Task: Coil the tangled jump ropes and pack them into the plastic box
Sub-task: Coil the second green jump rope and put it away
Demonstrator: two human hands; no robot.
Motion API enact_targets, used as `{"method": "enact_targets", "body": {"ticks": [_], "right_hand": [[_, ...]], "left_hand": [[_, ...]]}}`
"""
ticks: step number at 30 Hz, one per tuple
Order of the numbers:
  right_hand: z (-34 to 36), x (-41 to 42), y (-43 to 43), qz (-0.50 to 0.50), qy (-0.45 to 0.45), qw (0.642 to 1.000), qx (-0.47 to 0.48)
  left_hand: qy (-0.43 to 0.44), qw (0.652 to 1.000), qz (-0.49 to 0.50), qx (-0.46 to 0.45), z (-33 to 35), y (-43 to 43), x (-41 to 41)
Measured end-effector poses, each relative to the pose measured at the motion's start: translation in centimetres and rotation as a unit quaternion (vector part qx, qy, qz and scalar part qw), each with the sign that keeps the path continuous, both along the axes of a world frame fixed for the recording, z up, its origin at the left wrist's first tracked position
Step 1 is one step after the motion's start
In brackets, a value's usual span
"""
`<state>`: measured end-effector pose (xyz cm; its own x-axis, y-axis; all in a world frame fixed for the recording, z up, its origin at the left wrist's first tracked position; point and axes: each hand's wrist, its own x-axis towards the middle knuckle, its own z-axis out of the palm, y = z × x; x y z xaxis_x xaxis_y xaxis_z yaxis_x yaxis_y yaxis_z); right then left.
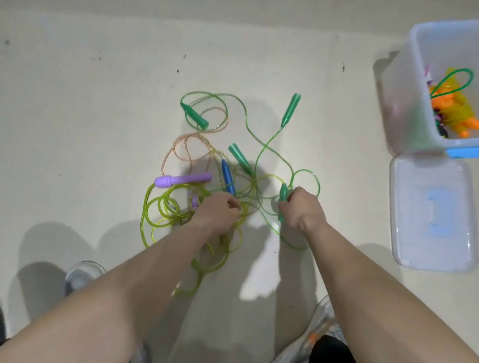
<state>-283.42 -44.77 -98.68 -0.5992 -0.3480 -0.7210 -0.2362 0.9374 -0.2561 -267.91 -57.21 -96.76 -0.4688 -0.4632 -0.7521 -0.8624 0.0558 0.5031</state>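
Right hand (298, 209) is gripping one green handle (283, 194), fist closed; left hand (218, 213) is curling its fingers round strands of yellow-green rope (155, 210) in the tangle on the floor (86, 130). Lying around them: three more green handles (291, 109), one blue handle (227, 179), two purple handles (182, 180) with one half hidden, glossy tube ropes, one braided orange rope (185, 146). Translucent plastic box (413, 52), far right, is holding coiled ropes (455, 103) with orange handles; its lid (432, 212) is lying flat beside it

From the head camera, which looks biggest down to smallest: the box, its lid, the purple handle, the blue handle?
Biggest first: box, lid, purple handle, blue handle. The handles are close, but purple looks longer and thicker.
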Motion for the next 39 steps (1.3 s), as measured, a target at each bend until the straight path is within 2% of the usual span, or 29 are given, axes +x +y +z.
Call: {"method": "enact_targets", "body": {"ticks": [5, 6, 8, 9, 10, 11, 13, 15, 17, 18, 20, 21, 24, 27, 30, 32, 33, 35, 37, 39], "right_hand": [[-3.2, 1.5, 0.6, -0.058, 0.034, 0.998, -0.021], [-3.2, 1.6, 0.5, -0.109, 0.006, 0.991, -0.075], [-2.1, 2.2, 0.5, -0.216, -0.114, 0.943, -0.225], [-1.2, 2.7, 0.5, -0.246, -0.184, 0.908, -0.285], [-0.2, 3.3, 0.5, -0.241, -0.23, 0.89, -0.312], [1.0, 3.8, 0.5, -0.224, -0.262, 0.879, -0.329], [2.8, 3.7, 0.9, -0.178, -0.267, 0.894, -0.312], [3.7, 2.9, 1.5, -0.143, -0.181, 0.935, -0.269], [5.2, 2.2, 1.5, -0.139, -0.076, 0.953, -0.258], [6.3, 2.2, 0.9, -0.092, -0.047, 0.958, -0.267], [7.7, 2.9, -0.4, 0.051, -0.082, 0.959, -0.266], [7.5, 3.4, -1.4, 0.128, -0.113, 0.951, -0.26], [5.8, 5.3, -3.3, 0.232, -0.2, 0.927, -0.216], [8.6, 8.1, -4.6, 0.195, -0.2, 0.926, -0.253], [12.3, 10.7, -3.4, 0.199, -0.155, 0.942, -0.219], [12.9, 11.1, -2.1, 0.156, -0.163, 0.955, -0.194], [13.2, 11.0, -1.5, 0.109, -0.181, 0.956, -0.206], [15.4, 10.6, -1.2, -0.016, -0.227, 0.939, -0.257], [19.0, 10.0, -1.9, -0.103, -0.283, 0.897, -0.323], [22.9, 9.3, -3.1, -0.155, -0.336, 0.846, -0.385]], "left_hand": [[0.041, 0.998, 0.051, 0.025, -3.2, 1.4, -1.9], [0.05, 0.996, 0.065, 0.032, -3.3, 1.6, -2.7], [0.054, 0.992, 0.088, 0.079, -3.0, 1.8, -4.4], [0.049, 0.988, 0.098, 0.113, -2.6, 1.9, -5.3], [0.049, 0.984, 0.107, 0.135, -2.0, 1.8, -6.1], [0.062, 0.983, 0.113, 0.133, -1.5, 1.9, -6.5], [0.102, 0.984, 0.11, 0.098, -0.2, 1.8, -6.4], [0.118, 0.989, 0.061, 0.069, 1.5, 1.2, -5.4], [0.097, 0.992, -0.067, 0.053, 4.3, 0.1, -4.1], [0.079, 0.985, -0.147, 0.05, 6.0, -0.5, -3.3], [0.041, 0.965, -0.255, 0.048, 10.1, -1.3, -2.0], [0.027, 0.959, -0.277, 0.05, 12.4, -1.7, -1.3], [0.03, 0.957, -0.276, 0.085, 19.0, -2.6, 0.9], [0.098, 0.966, -0.233, 0.062, 23.8, -3.4, 2.6], [0.221, 0.973, -0.04, 0.049, 26.8, -4.7, 4.0], [0.293, 0.952, 0.087, 0.016, 27.7, -6.1, 5.2], [0.305, 0.945, 0.12, -0.011, 27.6, -6.7, 5.9], [0.272, 0.954, 0.104, -0.076, 26.4, -7.0, 7.4], [0.219, 0.969, 0.011, -0.112, 24.3, -6.0, 8.6], [0.199, 0.974, -0.056, -0.095, 22.5, -4.0, 9.2]]}}
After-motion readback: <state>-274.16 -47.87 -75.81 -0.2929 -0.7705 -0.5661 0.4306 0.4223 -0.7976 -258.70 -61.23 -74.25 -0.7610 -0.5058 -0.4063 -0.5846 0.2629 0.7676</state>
